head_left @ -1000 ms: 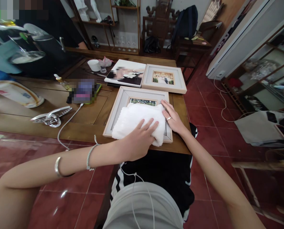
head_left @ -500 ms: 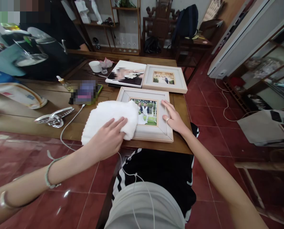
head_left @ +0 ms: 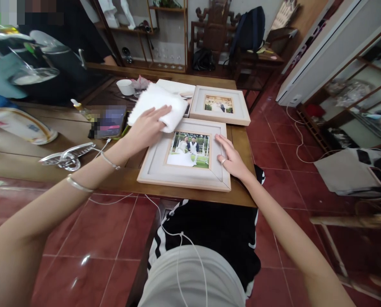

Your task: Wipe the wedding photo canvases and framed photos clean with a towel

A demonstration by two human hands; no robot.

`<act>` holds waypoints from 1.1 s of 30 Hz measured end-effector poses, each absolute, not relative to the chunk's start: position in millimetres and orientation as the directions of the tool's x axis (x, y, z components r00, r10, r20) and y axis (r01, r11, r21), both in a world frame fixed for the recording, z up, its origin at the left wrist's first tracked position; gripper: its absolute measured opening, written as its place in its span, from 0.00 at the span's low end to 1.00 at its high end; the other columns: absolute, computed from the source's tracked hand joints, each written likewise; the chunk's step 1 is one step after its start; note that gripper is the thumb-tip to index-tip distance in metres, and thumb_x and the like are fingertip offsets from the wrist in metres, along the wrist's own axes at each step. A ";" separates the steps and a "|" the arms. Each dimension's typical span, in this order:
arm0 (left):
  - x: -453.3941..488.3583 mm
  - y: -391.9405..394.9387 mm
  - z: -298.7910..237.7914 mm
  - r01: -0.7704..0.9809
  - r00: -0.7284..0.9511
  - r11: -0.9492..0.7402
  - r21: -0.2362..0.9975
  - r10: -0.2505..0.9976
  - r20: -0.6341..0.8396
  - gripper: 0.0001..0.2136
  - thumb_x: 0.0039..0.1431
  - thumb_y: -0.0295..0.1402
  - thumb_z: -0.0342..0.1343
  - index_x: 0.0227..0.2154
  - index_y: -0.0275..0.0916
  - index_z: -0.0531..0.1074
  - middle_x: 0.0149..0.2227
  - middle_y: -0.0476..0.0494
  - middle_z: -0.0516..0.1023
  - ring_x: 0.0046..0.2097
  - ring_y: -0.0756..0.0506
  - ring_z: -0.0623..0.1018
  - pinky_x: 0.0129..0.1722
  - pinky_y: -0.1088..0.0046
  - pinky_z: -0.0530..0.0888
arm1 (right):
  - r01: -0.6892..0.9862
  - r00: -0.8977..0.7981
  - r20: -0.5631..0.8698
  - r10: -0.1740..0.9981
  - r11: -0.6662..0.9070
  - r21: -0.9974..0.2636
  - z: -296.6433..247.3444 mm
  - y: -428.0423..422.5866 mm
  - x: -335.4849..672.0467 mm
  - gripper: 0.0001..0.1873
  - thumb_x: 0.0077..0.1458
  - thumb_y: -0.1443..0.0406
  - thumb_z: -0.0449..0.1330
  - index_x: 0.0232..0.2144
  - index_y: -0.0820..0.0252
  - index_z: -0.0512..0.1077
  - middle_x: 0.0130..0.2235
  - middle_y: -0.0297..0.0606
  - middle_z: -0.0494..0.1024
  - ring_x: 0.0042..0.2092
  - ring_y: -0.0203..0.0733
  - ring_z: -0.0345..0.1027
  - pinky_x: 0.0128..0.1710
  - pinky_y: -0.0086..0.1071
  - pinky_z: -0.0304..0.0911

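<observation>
A pale wooden picture frame (head_left: 153, 166) with a wedding photo lies flat at the near edge of the wooden table (head_left: 81, 140). My left hand (head_left: 143, 128) holds a folded white cloth (head_left: 160, 104) above the frame's far left corner, fingers laid over it. My right hand (head_left: 230, 157) lies flat with fingers spread on the frame's right border, a ring on one finger. A second pale frame (head_left: 220, 104) and a photo print (head_left: 180, 87), partly hidden by the cloth, lie further back.
A phone (head_left: 109, 123) on a white cable, a silver metal dish (head_left: 67, 157), a small bottle (head_left: 79, 110), a white cup (head_left: 125, 86) and a large plate (head_left: 20, 125) sit on the table's left. Shelves and a carved chair (head_left: 214, 30) stand behind. Red tiled floor lies all round.
My left hand has swept the white cloth off the near frame's glass, first leftward, then up and away to its far left corner. The photo is now uncovered. My right hand stayed put.
</observation>
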State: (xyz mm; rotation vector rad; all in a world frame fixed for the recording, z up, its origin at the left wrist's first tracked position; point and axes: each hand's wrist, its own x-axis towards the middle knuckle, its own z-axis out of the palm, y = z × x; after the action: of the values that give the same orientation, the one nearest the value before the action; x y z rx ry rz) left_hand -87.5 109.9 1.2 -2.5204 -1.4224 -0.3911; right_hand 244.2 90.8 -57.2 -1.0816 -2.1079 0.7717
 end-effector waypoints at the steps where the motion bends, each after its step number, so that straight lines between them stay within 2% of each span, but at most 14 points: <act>1: -85.5 112.2 -3.9 0.851 0.516 -0.522 -0.059 0.809 0.281 0.21 0.55 0.18 0.44 0.48 0.31 0.76 0.67 0.35 0.60 0.68 0.36 0.59 0.66 0.52 0.59 | 0.474 -0.451 0.267 0.852 0.481 -0.737 -56.8 90.6 243.9 0.38 0.51 0.69 0.53 0.65 0.52 0.57 0.70 0.40 0.53 0.72 0.51 0.42 0.70 0.55 0.38; 5: -79.1 110.4 -12.0 0.867 0.496 -0.496 -0.055 0.844 0.204 0.21 0.63 0.24 0.42 0.56 0.29 0.71 0.65 0.32 0.64 0.68 0.37 0.60 0.66 0.53 0.59 | 0.461 -0.442 0.274 0.854 0.478 -0.747 -56.3 90.7 243.0 0.39 0.50 0.71 0.52 0.65 0.51 0.58 0.70 0.36 0.55 0.71 0.50 0.43 0.71 0.54 0.39; 7: -78.0 106.5 -8.5 0.873 0.486 -0.481 -0.074 0.854 0.187 0.21 0.64 0.24 0.41 0.56 0.27 0.70 0.63 0.30 0.66 0.67 0.37 0.62 0.65 0.53 0.60 | 0.459 -0.440 0.278 0.854 0.479 -0.748 -56.5 90.9 242.4 0.39 0.49 0.71 0.52 0.64 0.50 0.59 0.69 0.35 0.56 0.71 0.50 0.45 0.71 0.55 0.39; 12: -72.1 82.0 4.4 0.859 0.500 -0.477 -0.184 0.860 0.102 0.18 0.62 0.23 0.42 0.45 0.25 0.77 0.60 0.23 0.69 0.62 0.35 0.69 0.62 0.52 0.63 | 0.475 -0.389 0.278 0.878 0.450 -0.757 -56.4 90.1 239.8 0.38 0.48 0.72 0.52 0.63 0.51 0.61 0.68 0.36 0.58 0.70 0.51 0.47 0.70 0.55 0.42; 17: -61.6 28.7 10.9 0.837 0.508 -0.491 -0.241 0.861 0.010 0.16 0.59 0.19 0.43 0.36 0.26 0.79 0.58 0.23 0.71 0.63 0.34 0.68 0.63 0.55 0.64 | 0.482 -0.383 0.279 0.881 0.448 -0.753 -57.4 89.9 237.8 0.37 0.48 0.72 0.51 0.63 0.54 0.62 0.68 0.38 0.59 0.70 0.50 0.48 0.70 0.52 0.42; 21: -58.6 -26.4 14.8 0.818 0.555 -0.545 -0.185 0.832 0.001 0.13 0.57 0.20 0.47 0.30 0.30 0.79 0.57 0.25 0.72 0.59 0.34 0.73 0.61 0.57 0.69 | 0.481 -0.404 0.287 0.869 0.469 -0.741 -59.8 91.1 238.7 0.37 0.49 0.72 0.51 0.63 0.53 0.61 0.69 0.37 0.57 0.70 0.48 0.46 0.71 0.52 0.42; 25: -55.2 -60.9 14.3 0.783 0.620 -0.612 -0.106 0.782 0.061 0.11 0.54 0.19 0.51 0.30 0.32 0.79 0.59 0.27 0.71 0.60 0.33 0.72 0.61 0.59 0.70 | 0.430 -0.516 0.330 0.790 0.573 -0.698 -60.1 93.0 242.1 0.38 0.50 0.73 0.50 0.63 0.49 0.60 0.70 0.31 0.54 0.72 0.47 0.40 0.71 0.56 0.38; 28: -51.2 -56.0 10.6 0.783 0.621 -0.617 -0.082 0.782 0.051 0.11 0.58 0.21 0.50 0.33 0.31 0.79 0.62 0.26 0.67 0.63 0.31 0.67 0.61 0.55 0.69 | 0.419 -0.580 0.330 0.744 0.621 -0.663 -58.1 94.1 244.9 0.36 0.52 0.73 0.48 0.63 0.48 0.61 0.70 0.28 0.52 0.72 0.46 0.39 0.70 0.56 0.38; 33: -45.0 -0.8 1.5 0.846 0.531 -0.527 -0.073 0.845 0.055 0.12 0.62 0.25 0.49 0.39 0.27 0.78 0.65 0.22 0.61 0.66 0.28 0.62 0.64 0.52 0.63 | 0.425 -0.622 0.324 0.713 0.655 -0.625 -55.1 94.7 246.5 0.33 0.56 0.71 0.48 0.63 0.44 0.63 0.69 0.26 0.56 0.71 0.47 0.45 0.69 0.58 0.42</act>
State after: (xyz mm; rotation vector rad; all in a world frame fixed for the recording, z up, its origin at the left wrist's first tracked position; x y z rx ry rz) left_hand -45.0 -0.8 1.5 -2.6690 -1.4782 -0.0196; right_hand 246.5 94.7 -55.1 -0.8808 -2.3119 0.6782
